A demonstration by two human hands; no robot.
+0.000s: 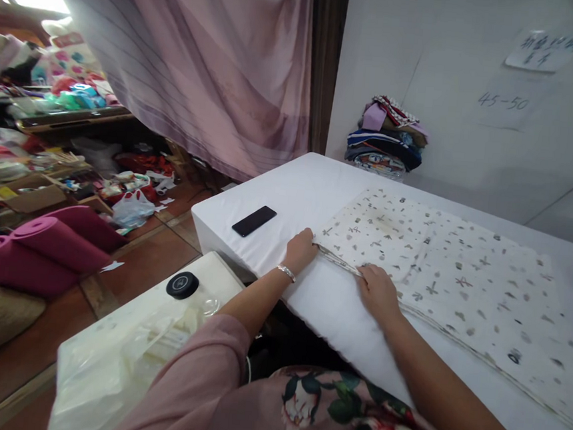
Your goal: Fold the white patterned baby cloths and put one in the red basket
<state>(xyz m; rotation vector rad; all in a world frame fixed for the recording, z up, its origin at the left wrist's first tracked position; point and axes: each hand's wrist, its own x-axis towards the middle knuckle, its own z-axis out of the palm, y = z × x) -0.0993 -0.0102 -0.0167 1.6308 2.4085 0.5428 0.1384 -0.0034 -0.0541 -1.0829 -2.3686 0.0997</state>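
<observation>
A white cloth with small printed figures (461,282) lies folded in layers on the white-covered table (288,195). Its left part is doubled over into a thicker panel. My left hand (302,250) is closed on the near left corner, thumb and fingers pinching the layers. Farther right along the same near edge, my right hand (379,291) has its fingers curled over the fold; part of its grip is hidden under the hand. A black phone (254,220) rests on the table left of my left hand.
Stacked folded clothes (387,138) stand against the wall at the back. A pink curtain (239,64) hangs behind the table. Left of me, a low white surface (100,332) bears a round black lid (183,285) and clear plastic. Rolled pink mats (48,244) lie on the floor.
</observation>
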